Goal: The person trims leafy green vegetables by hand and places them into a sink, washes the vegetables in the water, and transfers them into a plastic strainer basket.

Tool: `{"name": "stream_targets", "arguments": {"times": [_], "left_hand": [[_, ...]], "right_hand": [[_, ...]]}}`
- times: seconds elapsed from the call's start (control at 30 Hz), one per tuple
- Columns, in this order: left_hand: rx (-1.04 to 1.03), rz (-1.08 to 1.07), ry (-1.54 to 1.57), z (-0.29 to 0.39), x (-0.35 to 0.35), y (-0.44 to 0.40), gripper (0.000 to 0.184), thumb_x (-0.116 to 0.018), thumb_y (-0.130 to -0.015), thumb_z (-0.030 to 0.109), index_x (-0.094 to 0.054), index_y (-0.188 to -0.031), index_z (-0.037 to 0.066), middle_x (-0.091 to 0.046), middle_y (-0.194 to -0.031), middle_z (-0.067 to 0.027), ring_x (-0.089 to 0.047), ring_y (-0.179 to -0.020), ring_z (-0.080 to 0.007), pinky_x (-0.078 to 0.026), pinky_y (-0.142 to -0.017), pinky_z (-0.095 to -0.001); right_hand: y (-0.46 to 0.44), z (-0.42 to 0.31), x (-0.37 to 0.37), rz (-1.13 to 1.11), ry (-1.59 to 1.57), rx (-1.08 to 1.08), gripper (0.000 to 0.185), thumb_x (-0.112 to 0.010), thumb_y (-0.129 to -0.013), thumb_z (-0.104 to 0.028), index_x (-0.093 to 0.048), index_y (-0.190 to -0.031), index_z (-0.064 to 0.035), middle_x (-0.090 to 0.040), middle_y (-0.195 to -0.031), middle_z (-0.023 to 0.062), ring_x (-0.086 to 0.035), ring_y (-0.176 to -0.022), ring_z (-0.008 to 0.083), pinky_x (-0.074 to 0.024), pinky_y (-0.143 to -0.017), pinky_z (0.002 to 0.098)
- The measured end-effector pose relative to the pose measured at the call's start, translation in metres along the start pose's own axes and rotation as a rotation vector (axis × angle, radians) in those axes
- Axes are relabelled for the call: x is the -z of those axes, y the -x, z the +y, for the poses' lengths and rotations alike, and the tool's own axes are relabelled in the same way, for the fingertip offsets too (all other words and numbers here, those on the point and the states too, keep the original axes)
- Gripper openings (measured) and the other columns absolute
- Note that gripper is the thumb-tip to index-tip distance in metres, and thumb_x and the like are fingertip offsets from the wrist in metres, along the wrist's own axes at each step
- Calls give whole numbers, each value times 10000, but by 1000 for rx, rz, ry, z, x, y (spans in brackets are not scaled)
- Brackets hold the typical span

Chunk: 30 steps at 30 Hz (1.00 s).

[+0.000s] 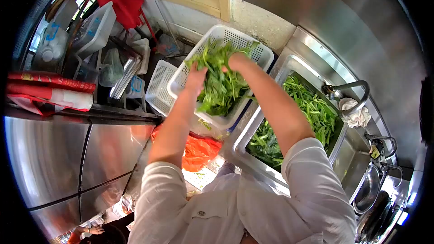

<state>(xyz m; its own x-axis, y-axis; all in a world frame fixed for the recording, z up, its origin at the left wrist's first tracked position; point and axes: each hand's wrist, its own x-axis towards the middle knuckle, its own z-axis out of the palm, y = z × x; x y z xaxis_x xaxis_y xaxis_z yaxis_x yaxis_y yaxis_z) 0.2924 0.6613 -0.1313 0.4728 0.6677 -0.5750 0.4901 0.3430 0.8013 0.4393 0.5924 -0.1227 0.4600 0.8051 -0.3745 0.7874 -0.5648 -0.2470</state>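
Both my arms reach forward over a white perforated basket (219,32). Between my hands is a bunch of leafy greens (222,79), partly inside the basket. My left hand (195,77) grips the left side of the bunch, with the thumb towards the leaves. At the upper right of the bunch, my right hand (235,63) is closed on the greens, its fingers partly hidden by leaves. To the right, more greens (312,108) fill a steel sink (239,143), and some lie in water there.
A second white basket (158,88) sits left of the first. Right of the greens are a faucet (361,86) with a cloth (355,112) and a metal bowl (367,189). A red bag (201,153) lies below. Another person's hand (96,230) shows at lower left.
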Motion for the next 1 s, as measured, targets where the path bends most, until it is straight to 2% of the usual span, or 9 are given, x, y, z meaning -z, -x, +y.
{"name": "stream_targets", "arguments": {"times": [0.07, 0.17, 0.3, 0.33, 0.47, 0.6, 0.77, 0.9, 1.0], "left_hand": [[-199, 180, -181, -63, 2, -46, 493, -550, -798, 269, -410, -1216, 50, -531, -1068, -182, -510, -952, -282, -396, -804, -359], [-548, 347, -270, -61, 3, -38, 399, -551, -808, 285, -505, -1122, 42, -539, -1014, -170, -501, -964, -272, -385, -832, -336], [-944, 80, -57, -13, -31, 9, 315, -532, -828, 279, -557, -1011, 23, -553, -965, -139, -494, -916, -245, -378, -832, -307], [-1047, 91, -201, -25, -31, -15, 258, -499, -859, 243, -573, -979, 27, -585, -837, -52, -538, -768, -146, -430, -688, -266], [-271, -282, -109, -30, -24, -31, 166, -521, -843, 170, -596, -906, 37, -580, -733, -14, -517, -597, -92, -419, -516, -229], [-322, -300, -209, -43, -17, -61, 118, -605, -770, 109, -598, -857, 30, -574, -653, -17, -502, -527, -89, -428, -475, -223], [-614, 398, -1001, -41, -12, -54, 203, -597, -730, 104, -575, -927, 61, -548, -911, -105, -543, -814, -259, -455, -696, -356], [-927, 475, -920, -54, -31, -36, 188, -584, -733, 106, -577, -919, 82, -498, -983, -125, -513, -788, -277, -434, -708, -337], [-1074, 233, -664, -52, -68, 4, 179, -571, -715, 75, -556, -892, 53, -537, -951, -135, -512, -896, -308, -422, -760, -380]], "right_hand": [[-7, -11, -3, -84, 132, -35, 378, -620, -707, -274, -603, -1008, -47, -582, -1064, 93, -546, -989, 231, -426, -823, 319], [-20, -30, 3, -122, 66, -253, 258, -629, -701, -194, -645, -920, -57, -629, -933, 87, -607, -838, 201, -480, -671, 340], [-33, -44, -42, -357, 416, -205, 193, -618, -698, -142, -635, -875, -66, -632, -835, 77, -585, -522, 184, -478, -439, 313], [-39, -40, -67, -410, 607, -158, 219, -627, -693, -166, -632, -884, -60, -630, -786, 62, -574, -509, 177, -474, -446, 316], [-10, -11, -51, -525, 289, -154, 199, -627, -700, -170, -637, -863, -58, -624, -750, 51, -574, -520, 181, -470, -459, 330], [26, 40, -37, 51, 71, 113, 143, -581, -672, -153, -645, -763, -64, -637, -782, 101, -618, -684, 271, -481, -539, 379], [95, 87, -32, 137, -141, -98, 248, -605, -698, -222, -611, -827, -11, -610, -823, 147, -602, -801, 294, -491, -655, 387], [144, 84, -111, 80, 2, -179, 261, -598, -750, -212, -553, -957, -60, -533, -968, 96, -537, -930, 253, -493, -673, 365], [184, 111, -135, 248, -406, -241, 116, -549, -762, -151, -524, -862, -98, -563, -801, 99, -586, -703, 249, -489, -569, 376]]}}
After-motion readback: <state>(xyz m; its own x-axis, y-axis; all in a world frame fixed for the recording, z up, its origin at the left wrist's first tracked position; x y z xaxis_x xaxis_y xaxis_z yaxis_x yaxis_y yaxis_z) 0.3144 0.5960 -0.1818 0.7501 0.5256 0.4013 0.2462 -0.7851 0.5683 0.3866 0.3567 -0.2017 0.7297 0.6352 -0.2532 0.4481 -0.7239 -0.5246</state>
